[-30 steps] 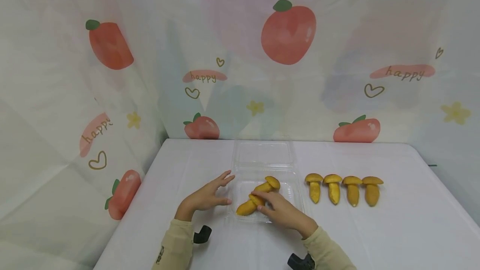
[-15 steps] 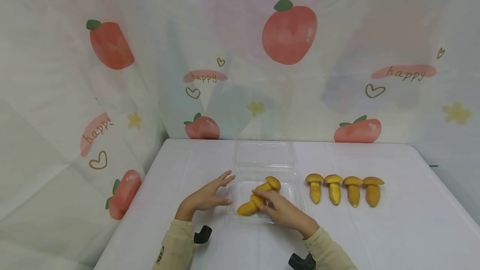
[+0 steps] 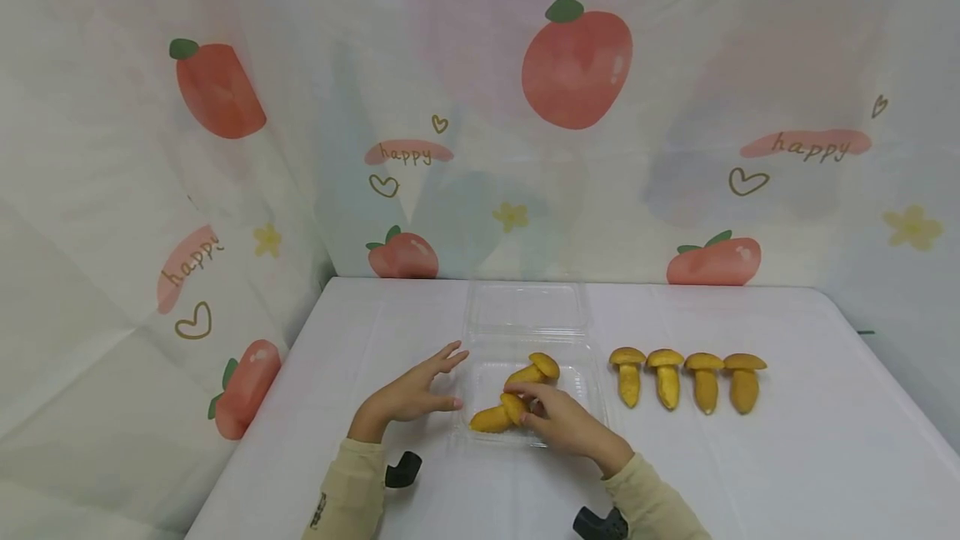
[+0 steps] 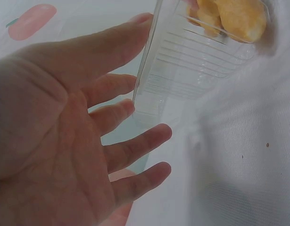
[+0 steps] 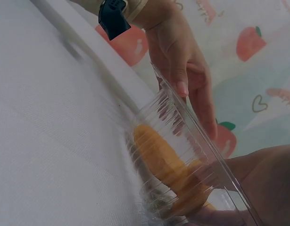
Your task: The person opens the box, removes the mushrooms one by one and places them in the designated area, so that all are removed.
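Observation:
In the head view, a clear plastic clamshell box point(image 3: 602, 407) lies open on the table. Two yellow toy mushrooms are inside: a front one point(image 3: 489, 419) on its side and one behind it point(image 3: 546, 365). My right hand point(image 3: 570, 426) reaches into the box and holds the front mushroom by its cap, thumb on one side and fingers on the other. Through the clear wall in the right wrist view, that mushroom's stem point(image 5: 156, 153) shows. My left hand point(image 3: 408, 394) is beside the box's left rim, fingers spread; the left wrist view shows its palm point(image 4: 64, 122) holding nothing.
Right of the box, several more yellow mushrooms point(image 3: 667, 377) stand in a row, caps toward the back. The box's clear lid point(image 3: 528, 307) is folded back toward the printed curtain point(image 3: 480, 190). Black wrist mounts point(image 3: 405, 469) sit at both sleeves.
The front mushroom has shifted slightly toward the table's front under my right fingers, its cap drawing away from the mushroom behind. My left hand has stayed in place.

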Demonstrator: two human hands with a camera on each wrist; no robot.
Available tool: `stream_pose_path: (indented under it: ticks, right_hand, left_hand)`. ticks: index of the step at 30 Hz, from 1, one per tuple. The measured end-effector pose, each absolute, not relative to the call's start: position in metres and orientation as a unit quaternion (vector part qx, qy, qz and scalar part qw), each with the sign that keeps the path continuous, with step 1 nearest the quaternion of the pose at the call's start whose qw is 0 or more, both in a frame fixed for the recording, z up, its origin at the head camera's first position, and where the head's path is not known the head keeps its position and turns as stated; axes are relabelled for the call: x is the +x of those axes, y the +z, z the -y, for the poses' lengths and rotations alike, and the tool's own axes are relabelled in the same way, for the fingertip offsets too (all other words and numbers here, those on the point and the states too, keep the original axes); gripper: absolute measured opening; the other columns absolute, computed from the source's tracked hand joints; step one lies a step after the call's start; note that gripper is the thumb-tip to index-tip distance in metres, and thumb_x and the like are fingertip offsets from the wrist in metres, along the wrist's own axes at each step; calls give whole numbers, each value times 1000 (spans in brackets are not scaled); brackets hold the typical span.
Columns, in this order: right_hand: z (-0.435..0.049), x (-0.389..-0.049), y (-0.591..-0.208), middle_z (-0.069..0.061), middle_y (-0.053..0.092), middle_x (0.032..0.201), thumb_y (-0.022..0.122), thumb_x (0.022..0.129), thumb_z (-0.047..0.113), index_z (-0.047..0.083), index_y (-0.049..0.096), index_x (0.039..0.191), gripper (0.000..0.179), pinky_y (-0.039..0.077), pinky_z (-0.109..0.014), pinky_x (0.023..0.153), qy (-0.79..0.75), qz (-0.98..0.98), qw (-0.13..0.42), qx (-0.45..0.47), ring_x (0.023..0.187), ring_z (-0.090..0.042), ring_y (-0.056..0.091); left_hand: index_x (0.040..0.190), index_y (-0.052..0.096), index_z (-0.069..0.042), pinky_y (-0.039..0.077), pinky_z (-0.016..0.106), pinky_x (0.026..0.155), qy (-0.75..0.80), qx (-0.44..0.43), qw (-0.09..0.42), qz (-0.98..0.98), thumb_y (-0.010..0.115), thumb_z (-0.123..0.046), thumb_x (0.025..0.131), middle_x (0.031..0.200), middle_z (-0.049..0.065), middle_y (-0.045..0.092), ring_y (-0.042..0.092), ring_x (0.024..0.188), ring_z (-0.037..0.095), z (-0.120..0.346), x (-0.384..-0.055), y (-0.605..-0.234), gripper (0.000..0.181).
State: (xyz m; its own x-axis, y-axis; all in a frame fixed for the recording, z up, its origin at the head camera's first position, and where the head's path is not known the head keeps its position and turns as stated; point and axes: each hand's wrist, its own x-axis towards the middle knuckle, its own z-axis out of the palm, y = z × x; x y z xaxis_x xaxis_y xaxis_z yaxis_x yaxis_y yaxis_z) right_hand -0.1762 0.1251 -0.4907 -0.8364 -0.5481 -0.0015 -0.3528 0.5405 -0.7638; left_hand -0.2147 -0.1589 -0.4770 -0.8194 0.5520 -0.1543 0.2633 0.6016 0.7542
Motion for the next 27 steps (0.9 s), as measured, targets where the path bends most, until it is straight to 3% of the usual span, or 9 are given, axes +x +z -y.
stream_pose_path:
  ticks: [5, 18, 23, 27]
  right_hand:
    - [-124, -176, -489, -12, 69, 119, 68, 96, 13, 5, 61, 135, 41, 55, -36, 84, -409, -868, 122, -255, 102, -23, 63]
    - [-127, -179, -489, -16, 63, 132, 67, 94, 2, 0, 58, 133, 40, 58, -31, 88, -447, -845, 86, -280, 118, -36, 61]
    - [-130, -181, -489, -21, 59, 137, 62, 95, -2, 0, 55, 136, 42, 57, -34, 93, -490, -818, 85, -290, 123, -40, 58]
    - [-133, -184, -489, -23, 57, 139, 56, 97, -4, 1, 53, 139, 43, 53, -26, 94, -535, -792, 86, -282, 122, -35, 60]
  left_hand:
    - [160, 32, -13, 24, 67, 121, 381, 235, 189, -874, 72, -23, 94, 171, 10, 17, 29, 153, 40, 159, -215, -477, 77]
    - [160, 31, -11, 24, 68, 120, 383, 243, 190, -871, 72, -22, 95, 171, 12, 15, 29, 153, 41, 160, -214, -476, 77]
    - [160, 31, -12, 24, 68, 120, 384, 242, 190, -871, 72, -22, 95, 171, 11, 16, 29, 153, 41, 160, -214, -477, 78]
    - [160, 31, -12, 24, 68, 120, 387, 240, 192, -869, 72, -22, 95, 171, 10, 15, 31, 152, 40, 160, -214, -478, 77]
